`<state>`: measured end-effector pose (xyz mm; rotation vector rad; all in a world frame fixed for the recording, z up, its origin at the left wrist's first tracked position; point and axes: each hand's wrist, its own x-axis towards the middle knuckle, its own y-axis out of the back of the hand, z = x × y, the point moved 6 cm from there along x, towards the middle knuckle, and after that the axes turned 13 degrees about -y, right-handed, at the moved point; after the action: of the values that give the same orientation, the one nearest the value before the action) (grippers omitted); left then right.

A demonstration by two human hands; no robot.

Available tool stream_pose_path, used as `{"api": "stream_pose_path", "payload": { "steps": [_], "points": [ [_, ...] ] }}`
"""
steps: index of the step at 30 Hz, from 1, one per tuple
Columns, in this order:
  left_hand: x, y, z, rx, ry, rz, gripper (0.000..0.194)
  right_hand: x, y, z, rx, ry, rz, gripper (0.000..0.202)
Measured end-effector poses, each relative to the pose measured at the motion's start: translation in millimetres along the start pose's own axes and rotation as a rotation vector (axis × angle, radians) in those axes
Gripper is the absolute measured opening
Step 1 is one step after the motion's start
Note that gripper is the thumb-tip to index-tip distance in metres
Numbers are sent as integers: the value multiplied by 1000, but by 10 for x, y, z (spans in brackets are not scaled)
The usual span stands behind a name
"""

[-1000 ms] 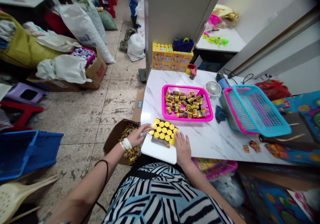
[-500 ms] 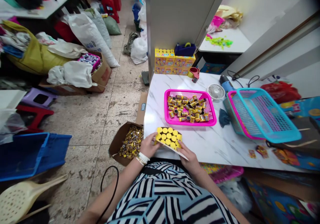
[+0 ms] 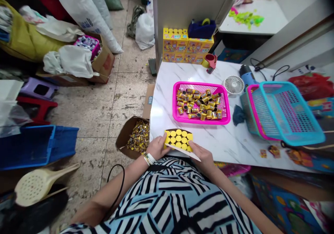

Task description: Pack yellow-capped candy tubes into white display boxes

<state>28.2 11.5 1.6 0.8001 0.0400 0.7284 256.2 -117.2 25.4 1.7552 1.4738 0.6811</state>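
Blue, black, white striped top (image 3: 172, 195), pale bracelets (image 3: 149, 158)

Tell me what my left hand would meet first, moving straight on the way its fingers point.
The open box your left hand holds; past it, probably the pink basket, though depth is unclear.

Lt. is bright w/ glare on tabletop (image 3: 224, 138), edges stretched & blurry.

Box (image 3: 192, 154) of yellow-topped pots (image 3: 179, 138) between left grip (image 3: 156, 147) and right grip (image 3: 203, 156), near pink basket (image 3: 200, 121)
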Motion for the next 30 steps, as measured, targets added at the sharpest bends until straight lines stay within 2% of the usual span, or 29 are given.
{"api": "stream_pose_path", "payload": {
  "steps": [3, 6, 8, 10, 12, 13, 16, 17, 22, 24, 30],
  "points": [
    [-49, 23, 43, 3, -37, 3, 50, 78, 43, 42, 8, -37, -7, 40],
    [-41, 2, 32, 2, -6, 40, 29, 174, 76, 143, 32, -133, 70, 26],
    [-8, -32, -23, 24, 81, 99, 29, 231, 90, 216, 53, -210, 143, 32],
    [37, -64, -79, 60, 185, 166, 31, 289, 91, 255, 71, -259, 180, 46],
    [97, -80, -96, 93, 255, 212, 18, 353, 78, 245, 81, -268, 170, 58],
    [135, -79, -86, 106, 268, 223, 16, 385, 68, 226, 81, -260, 154, 57],
    [285, -65, -4, 129, 216, 194, 57, 467, 21, 142, 68, -219, 92, 46],
    [342, -69, 33, 132, 173, 161, 65, 485, 3, 114, 60, -208, 76, 46],
    [537, -148, 125, 155, -4, 3, 71, 516, -59, 19, -8, -203, 61, 68],
    [562, -165, 109, 169, -34, -14, 76, 519, -63, 12, -30, -208, 61, 67],
    [550, -157, 64, 178, -89, -16, 63, 517, -28, 38, -55, -164, 65, 60]
  ]
}}
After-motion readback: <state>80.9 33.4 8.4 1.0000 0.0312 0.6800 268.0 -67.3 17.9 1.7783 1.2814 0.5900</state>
